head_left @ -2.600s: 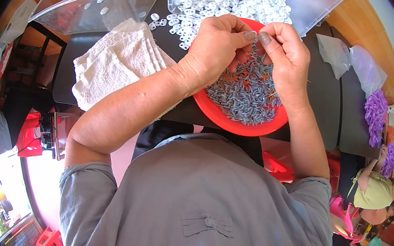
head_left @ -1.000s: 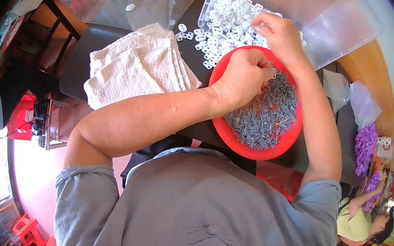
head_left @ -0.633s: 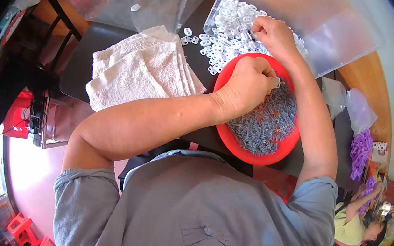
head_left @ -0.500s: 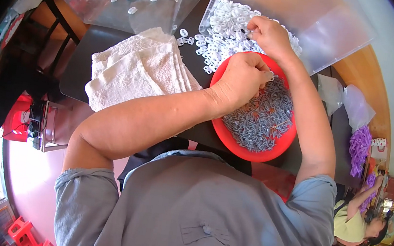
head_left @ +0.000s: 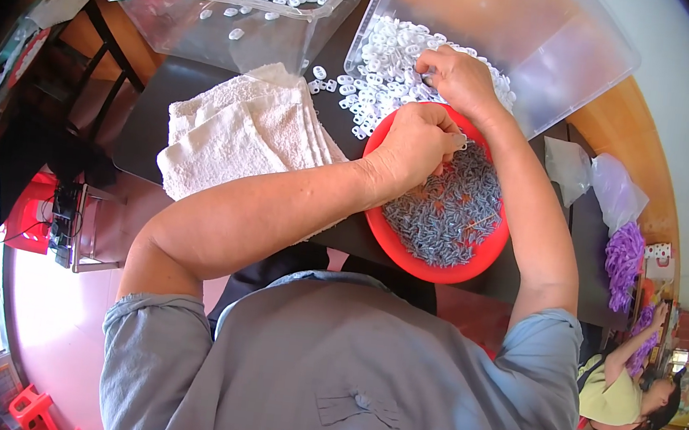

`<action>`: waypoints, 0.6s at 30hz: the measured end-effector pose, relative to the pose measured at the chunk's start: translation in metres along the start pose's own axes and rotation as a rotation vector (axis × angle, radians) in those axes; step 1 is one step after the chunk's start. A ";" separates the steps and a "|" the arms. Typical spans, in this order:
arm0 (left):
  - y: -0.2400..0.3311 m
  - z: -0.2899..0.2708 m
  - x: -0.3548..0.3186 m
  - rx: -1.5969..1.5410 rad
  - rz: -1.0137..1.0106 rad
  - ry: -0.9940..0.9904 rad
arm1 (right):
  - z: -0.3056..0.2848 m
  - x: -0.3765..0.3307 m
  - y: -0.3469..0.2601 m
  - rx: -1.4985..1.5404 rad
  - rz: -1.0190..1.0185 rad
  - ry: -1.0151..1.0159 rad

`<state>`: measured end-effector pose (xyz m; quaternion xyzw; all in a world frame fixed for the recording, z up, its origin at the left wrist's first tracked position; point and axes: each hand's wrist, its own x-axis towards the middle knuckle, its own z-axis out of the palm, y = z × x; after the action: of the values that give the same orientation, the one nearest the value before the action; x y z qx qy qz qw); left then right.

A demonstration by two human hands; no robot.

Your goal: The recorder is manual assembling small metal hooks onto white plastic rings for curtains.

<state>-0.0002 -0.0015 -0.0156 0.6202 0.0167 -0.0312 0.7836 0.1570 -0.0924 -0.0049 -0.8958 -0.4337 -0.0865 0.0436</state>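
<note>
Left hand, at the bowl's 11 o'clock: its grip is pinched on a small white piece; best held steady above the red bowl of grey pieces. Right hand, at the bowl's 12 o'clock: at the white pile, grip unclear; ideally it pinches singly. In the earliest frame, both hands met over the bowl.
</note>
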 end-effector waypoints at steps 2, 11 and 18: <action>-0.001 0.000 0.000 -0.013 -0.005 0.005 | 0.007 -0.001 0.005 -0.034 -0.031 0.013; 0.010 -0.009 0.003 -0.232 0.065 0.159 | -0.043 -0.053 -0.018 0.927 0.338 0.362; 0.018 -0.017 0.009 -0.522 0.098 0.169 | -0.043 -0.096 -0.100 1.211 0.355 0.330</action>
<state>0.0099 0.0190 -0.0030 0.3980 0.0594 0.0639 0.9132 0.0151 -0.1107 0.0191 -0.7458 -0.2388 0.0451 0.6203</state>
